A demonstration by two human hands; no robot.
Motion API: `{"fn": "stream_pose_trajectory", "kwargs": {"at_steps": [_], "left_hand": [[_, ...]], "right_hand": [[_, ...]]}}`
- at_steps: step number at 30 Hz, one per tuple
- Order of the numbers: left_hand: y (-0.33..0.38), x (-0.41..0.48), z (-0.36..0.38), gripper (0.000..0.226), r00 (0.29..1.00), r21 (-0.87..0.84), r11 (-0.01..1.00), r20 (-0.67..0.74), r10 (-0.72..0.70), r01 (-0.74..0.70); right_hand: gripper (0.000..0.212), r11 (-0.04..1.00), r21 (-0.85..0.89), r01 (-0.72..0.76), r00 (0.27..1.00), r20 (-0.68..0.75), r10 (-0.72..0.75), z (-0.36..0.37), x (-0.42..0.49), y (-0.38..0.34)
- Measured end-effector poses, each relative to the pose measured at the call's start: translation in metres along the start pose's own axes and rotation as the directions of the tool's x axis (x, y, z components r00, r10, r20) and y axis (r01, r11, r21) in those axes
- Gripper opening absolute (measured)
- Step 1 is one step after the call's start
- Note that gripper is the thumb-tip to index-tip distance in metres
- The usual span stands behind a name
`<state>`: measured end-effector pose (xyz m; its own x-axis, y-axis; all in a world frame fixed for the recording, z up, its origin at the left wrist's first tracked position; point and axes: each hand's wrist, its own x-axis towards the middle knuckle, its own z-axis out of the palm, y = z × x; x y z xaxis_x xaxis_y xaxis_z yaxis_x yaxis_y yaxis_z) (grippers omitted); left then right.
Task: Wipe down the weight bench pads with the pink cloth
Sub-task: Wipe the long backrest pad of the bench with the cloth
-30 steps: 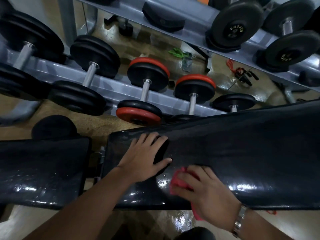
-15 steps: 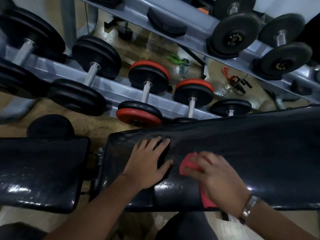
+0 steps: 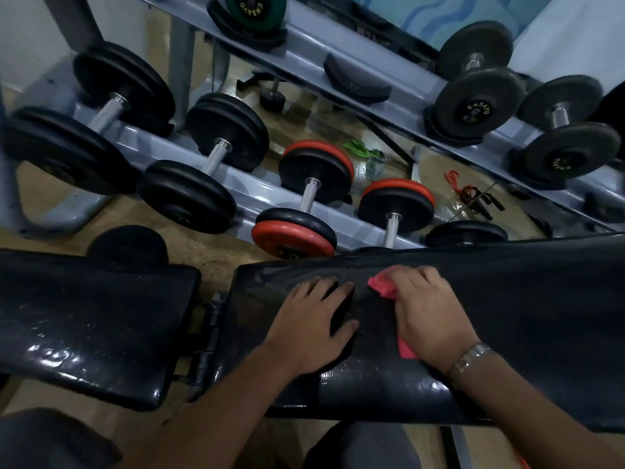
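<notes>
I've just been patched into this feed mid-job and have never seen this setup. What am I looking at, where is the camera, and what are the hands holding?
There is no machine here: a person is working with bare hands, and the picture comes from a camera on their head, looking forward and down. The right hand, with a wristwatch, holds the pink cloth against the long bench pad. The left hand lies on the same pad over a dark shape I cannot identify. A shorter pad sits to the left, glossy in places. Behind stands a rack of dumbbells.
</notes>
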<state>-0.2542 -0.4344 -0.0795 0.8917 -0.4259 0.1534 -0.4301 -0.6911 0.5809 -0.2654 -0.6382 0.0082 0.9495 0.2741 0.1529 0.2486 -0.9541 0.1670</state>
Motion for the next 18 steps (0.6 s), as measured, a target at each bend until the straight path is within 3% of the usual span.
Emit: {"fn": "stream_pose_trajectory", "kwargs": {"at_steps": [4, 7, 10, 15, 18], "left_hand": [[-0.012, -0.005, -0.006, 0.063, 0.999, 0.002, 0.999, -0.012, -0.035, 0.035], [-0.018, -0.026, -0.007, 0.064, 0.987, 0.022, 0.987, 0.003, -0.159, 0.158], [-0.015, -0.045, -0.007, 0.066, 0.974, 0.012, 0.976, 0.059, -0.220, 0.219], [-0.010, -0.057, -0.005, 0.068, 0.970, 0.015, 0.976, 0.109, -0.218, 0.218], [-0.008, -0.059, -0.004, 0.067, 0.971, 0.016, 0.975, 0.083, -0.222, 0.222]], "right_hand": [[0.040, 0.983, -0.033, 0.182, 0.983, 0.036, -0.181, -0.006, -0.015, 0.007], [0.037, 0.993, -0.107, 0.051, 0.999, -0.012, -0.053, -0.006, 0.002, 0.023], [0.047, 0.997, -0.040, -0.071, 0.997, -0.002, 0.071, 0.004, 0.025, 0.021], [0.042, 0.965, 0.137, 0.223, 0.961, 0.132, -0.241, 0.001, 0.009, 0.000], [0.042, 0.989, 0.088, 0.116, 0.986, 0.109, -0.126, -0.006, 0.019, 0.017]]}}
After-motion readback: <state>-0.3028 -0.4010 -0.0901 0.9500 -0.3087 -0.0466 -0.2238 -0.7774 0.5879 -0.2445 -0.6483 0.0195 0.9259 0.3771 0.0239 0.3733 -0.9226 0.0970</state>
